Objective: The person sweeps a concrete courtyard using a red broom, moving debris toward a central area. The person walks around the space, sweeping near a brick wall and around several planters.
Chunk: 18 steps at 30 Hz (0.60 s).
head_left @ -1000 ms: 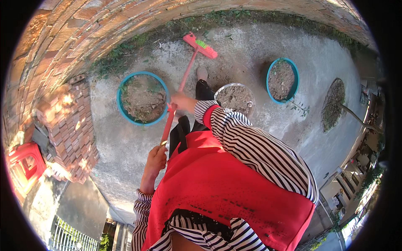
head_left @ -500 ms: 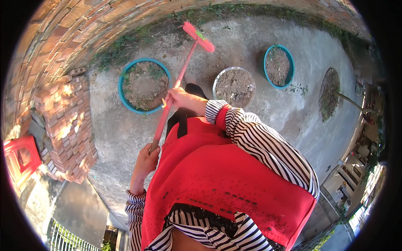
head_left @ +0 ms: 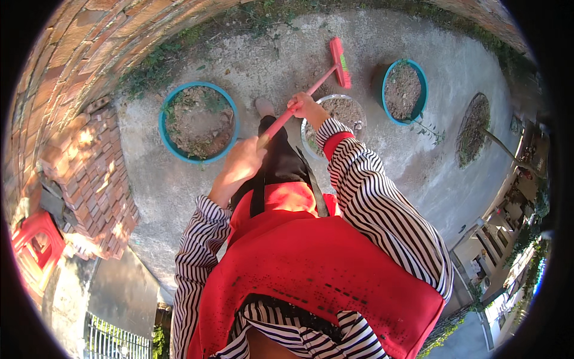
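A red broom (head_left: 323, 75) is held slanting toward one o'clock, so that its brush head is set on the bare concrete (head_left: 418, 155) between two pots. The left hand (head_left: 242, 164) is wrapped around the handle's near end; the right hand (head_left: 306, 107) is clamped further up it, the two well apart, which gives leverage. A wide teal pot (head_left: 197, 122) of dry, crumbly soil stands at ten o'clock, a grey pot (head_left: 338, 113) under the handle, a smaller teal pot (head_left: 405, 90) at two o'clock. Rough brick (head_left: 72, 66) curves along the left.

Broom handle (head_left: 299, 107) end, perhaps grip-hidden
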Each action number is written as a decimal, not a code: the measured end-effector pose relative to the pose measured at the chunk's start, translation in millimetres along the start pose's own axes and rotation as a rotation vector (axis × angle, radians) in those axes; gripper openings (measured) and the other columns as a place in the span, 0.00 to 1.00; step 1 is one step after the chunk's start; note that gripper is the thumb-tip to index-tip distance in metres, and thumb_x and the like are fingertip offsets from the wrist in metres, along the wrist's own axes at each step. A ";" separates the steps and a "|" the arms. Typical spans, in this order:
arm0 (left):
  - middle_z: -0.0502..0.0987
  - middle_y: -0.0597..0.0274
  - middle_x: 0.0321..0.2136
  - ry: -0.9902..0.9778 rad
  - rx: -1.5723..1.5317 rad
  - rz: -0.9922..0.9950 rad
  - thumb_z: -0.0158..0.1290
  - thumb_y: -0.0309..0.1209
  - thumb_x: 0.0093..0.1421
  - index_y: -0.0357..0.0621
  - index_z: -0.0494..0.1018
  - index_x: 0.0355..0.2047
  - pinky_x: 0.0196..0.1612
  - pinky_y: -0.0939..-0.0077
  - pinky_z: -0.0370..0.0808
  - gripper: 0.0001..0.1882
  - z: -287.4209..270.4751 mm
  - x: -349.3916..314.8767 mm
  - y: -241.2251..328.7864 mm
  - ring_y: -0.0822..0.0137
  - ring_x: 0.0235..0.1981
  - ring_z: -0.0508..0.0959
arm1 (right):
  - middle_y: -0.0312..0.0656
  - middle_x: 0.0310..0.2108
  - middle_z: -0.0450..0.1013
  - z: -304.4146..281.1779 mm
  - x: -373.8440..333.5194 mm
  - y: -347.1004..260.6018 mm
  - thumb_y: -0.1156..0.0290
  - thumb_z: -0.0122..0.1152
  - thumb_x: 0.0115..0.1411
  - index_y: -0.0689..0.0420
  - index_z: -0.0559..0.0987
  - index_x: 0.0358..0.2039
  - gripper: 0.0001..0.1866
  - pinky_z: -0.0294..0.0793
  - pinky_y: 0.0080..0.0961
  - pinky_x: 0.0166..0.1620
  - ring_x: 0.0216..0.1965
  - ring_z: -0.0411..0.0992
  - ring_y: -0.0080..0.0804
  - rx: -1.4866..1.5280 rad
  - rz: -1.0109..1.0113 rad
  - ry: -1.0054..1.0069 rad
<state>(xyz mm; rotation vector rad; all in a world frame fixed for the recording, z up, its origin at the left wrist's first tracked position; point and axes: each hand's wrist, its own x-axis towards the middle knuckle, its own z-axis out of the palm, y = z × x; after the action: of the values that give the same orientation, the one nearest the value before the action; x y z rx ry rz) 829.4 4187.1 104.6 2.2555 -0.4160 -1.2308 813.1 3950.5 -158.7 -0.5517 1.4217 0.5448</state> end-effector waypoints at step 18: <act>0.75 0.41 0.32 -0.010 -0.108 -0.060 0.54 0.33 0.55 0.41 0.71 0.46 0.37 0.56 0.70 0.19 -53.1 -26.5 -16.9 0.44 0.37 0.75 | 0.41 0.17 0.57 50.7 -26.1 39.3 0.81 0.42 0.54 0.58 0.60 0.24 0.05 0.61 0.32 0.18 0.14 0.57 0.33 0.338 0.097 -0.050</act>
<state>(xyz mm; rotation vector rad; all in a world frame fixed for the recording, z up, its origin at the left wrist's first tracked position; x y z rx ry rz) 860.2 4230.3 136.3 2.1852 -0.2798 -1.2641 824.0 4012.7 -130.3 -0.1987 1.4592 0.3802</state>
